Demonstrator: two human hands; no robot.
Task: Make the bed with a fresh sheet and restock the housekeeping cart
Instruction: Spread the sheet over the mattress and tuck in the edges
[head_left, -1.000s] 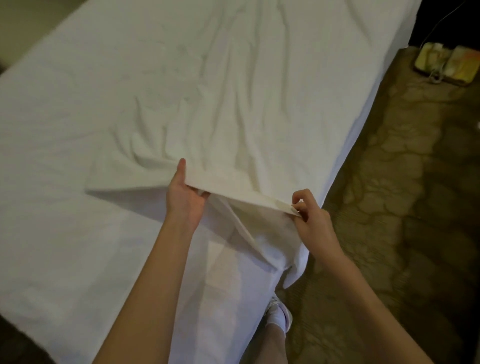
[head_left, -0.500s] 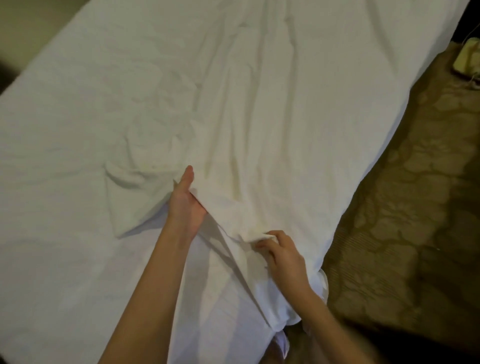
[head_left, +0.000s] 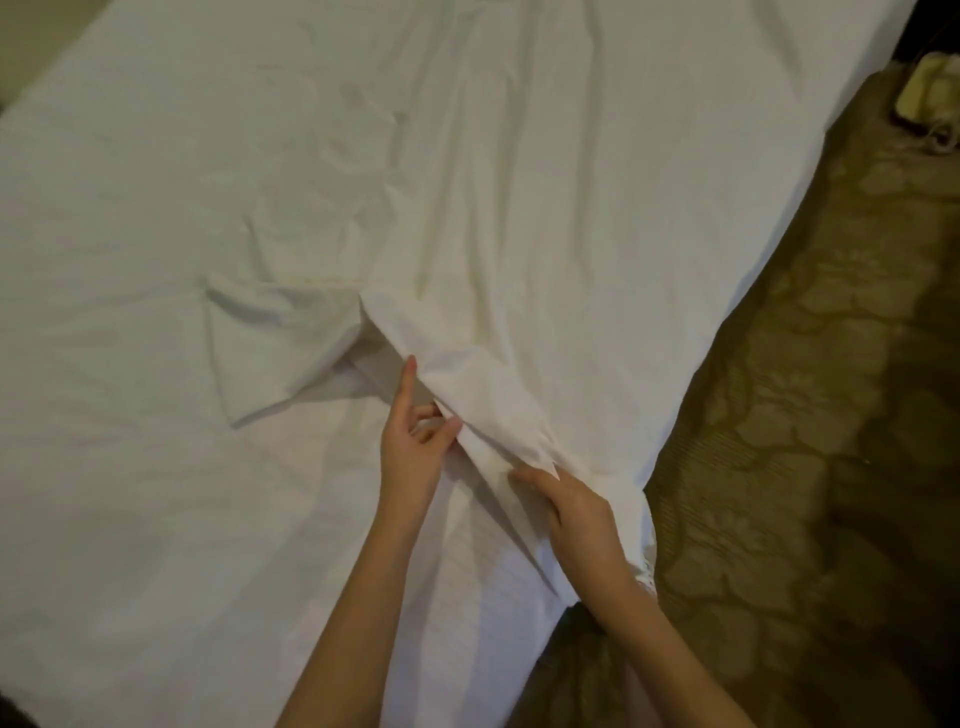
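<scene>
The person is in the sheet-laying step: the fresh sheet (head_left: 467, 182) lies rumpled across the bed (head_left: 104, 519), its folded edge bunched between the two hands near the bed's side. The left hand (head_left: 410, 452) has its fingers (head_left: 406, 382) half curled against that fold, index straight, seemingly pinching it, while the right hand (head_left: 576, 514) pinches the corner just beside it. Next, judging by the creases beyond the fingers, the fold needs opening and drawing flat toward the carpet (head_left: 805, 415) side.
</scene>
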